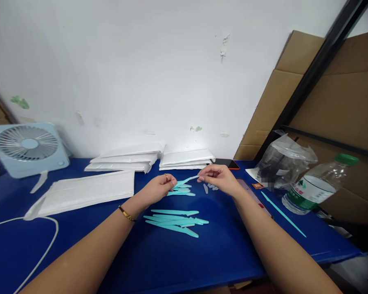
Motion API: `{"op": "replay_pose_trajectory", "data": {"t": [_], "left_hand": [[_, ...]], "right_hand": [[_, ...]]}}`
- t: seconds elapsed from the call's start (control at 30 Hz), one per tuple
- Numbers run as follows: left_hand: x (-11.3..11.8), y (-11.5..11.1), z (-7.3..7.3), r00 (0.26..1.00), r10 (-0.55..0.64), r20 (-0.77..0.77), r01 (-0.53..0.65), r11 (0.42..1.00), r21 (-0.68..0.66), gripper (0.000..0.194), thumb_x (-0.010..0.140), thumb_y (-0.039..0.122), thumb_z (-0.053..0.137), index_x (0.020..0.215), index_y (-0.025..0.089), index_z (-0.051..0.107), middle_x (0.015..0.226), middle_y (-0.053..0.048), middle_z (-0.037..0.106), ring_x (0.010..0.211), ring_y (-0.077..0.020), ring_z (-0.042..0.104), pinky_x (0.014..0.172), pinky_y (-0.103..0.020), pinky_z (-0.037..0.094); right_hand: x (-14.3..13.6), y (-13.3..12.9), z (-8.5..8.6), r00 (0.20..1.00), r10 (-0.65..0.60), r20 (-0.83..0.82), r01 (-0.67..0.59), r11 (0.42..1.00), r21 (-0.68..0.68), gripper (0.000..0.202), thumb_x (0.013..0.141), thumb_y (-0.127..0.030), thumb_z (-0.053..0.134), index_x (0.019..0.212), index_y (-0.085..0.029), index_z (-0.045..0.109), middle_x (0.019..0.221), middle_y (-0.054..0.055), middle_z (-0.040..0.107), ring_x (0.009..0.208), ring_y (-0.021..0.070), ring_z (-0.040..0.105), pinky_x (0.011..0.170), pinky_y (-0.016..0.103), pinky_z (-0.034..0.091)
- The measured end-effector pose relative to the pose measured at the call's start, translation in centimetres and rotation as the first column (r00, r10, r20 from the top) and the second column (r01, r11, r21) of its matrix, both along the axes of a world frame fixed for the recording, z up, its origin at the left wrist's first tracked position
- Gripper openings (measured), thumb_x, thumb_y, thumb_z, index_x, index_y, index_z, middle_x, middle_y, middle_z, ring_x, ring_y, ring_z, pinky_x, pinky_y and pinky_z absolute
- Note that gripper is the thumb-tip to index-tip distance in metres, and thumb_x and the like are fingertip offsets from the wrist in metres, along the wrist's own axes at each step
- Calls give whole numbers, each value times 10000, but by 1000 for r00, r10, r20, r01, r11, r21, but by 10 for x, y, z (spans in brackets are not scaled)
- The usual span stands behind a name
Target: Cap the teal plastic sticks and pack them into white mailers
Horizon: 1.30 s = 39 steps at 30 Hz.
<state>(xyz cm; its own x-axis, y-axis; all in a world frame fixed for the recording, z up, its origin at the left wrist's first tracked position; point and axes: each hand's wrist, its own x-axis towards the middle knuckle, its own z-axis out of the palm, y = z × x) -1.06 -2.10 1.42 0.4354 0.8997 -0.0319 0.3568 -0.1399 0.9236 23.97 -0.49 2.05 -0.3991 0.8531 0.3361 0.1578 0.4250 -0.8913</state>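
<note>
Turquoise, the razor [181,183] spans both hands above the counter [227,245]: the left hand [159,188] has its grip pinched on the handle, the right hand [219,177] on the pale cap [194,177]. Loose caps [206,188] lie under the right hand, whose arm partly covers a phone [253,194]; packets [187,157] lie behind, the fan [29,149] left, the bottle [313,188] right.

The left hand [162,186] pinches a turquoise stick [182,182] and the right hand [218,176] holds the pale cover [194,177] at its tip. A loose group of similar sticks [171,223] lies nearer on the blue tabletop [171,261]; white packets [125,158] lie by the wall [141,73].
</note>
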Motion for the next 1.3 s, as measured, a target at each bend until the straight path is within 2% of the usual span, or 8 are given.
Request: {"op": "replay_pose_trajectory", "data": {"t": [0.23,0.33,0.43,0.53,0.63,0.83,1.07,1.3], "left_hand": [[1,-1,-1,975,0,-220,30,991,132,324,811,486,425,782,179,524,645,26,493,555,-102,405,533,-221,325],[0,1,-6,921,115,-373,17,943,333,289,841,421,387,841,196,568,731,-5,567,645,-143,496,595,-251,360],[-1,0,-7,886,186,-425,49,874,484,251,814,364,444,959,218,588,949,-34,597,832,-181,545,715,-275,389],[0,-5,-5,875,22,-483,206,886,414,266,760,403,529,950,232,603,945,-22,596,835,-174,549,707,-257,406],[2,-12,-2,816,-169,-553,370,888,274,289,692,445,605,902,248,624,882,-4,599,762,-158,546,614,-232,394],[7,-17,-1,776,-159,-610,346,917,201,158,754,353,522,756,221,609,772,-5,606,688,-154,529,544,-236,344],[6,-12,-3,938,-58,-341,147,959,241,245,883,386,293,861,210,462,700,22,533,600,-123,488,567,-233,360],[2,-3,-6,956,4,-294,71,968,243,326,870,463,301,748,201,451,643,39,441,578,-115,397,562,-238,328]], "right_hand": [[-13,-2,-5,983,55,175,-84,984,159,148,710,-289,674,813,-186,703,838,49,695,779,168,648,729,297,516],[-5,2,-5,933,-41,358,-34,979,200,186,760,-258,611,916,-199,696,846,38,691,751,153,637,698,275,505],[11,7,-3,812,-157,562,-16,957,289,222,755,-129,553,904,-202,701,876,42,666,767,150,617,711,264,478],[21,11,-3,657,-162,736,-97,950,295,277,685,-51,571,866,-211,707,956,56,620,839,169,590,759,267,452],[21,13,-5,591,-158,791,-124,951,282,193,687,-83,595,807,-197,695,947,64,591,847,172,567,765,266,435],[10,9,-9,622,-100,777,-158,955,249,147,634,-109,617,770,-162,639,846,45,587,759,147,528,665,227,409],[12,7,-8,698,-32,716,-82,989,125,90,701,-164,595,788,-165,618,666,-6,597,574,102,522,524,197,370],[7,-6,14,875,-122,468,-59,933,354,147,808,-264,559,860,-187,673,786,46,639,685,133,570,612,241,440]]}}
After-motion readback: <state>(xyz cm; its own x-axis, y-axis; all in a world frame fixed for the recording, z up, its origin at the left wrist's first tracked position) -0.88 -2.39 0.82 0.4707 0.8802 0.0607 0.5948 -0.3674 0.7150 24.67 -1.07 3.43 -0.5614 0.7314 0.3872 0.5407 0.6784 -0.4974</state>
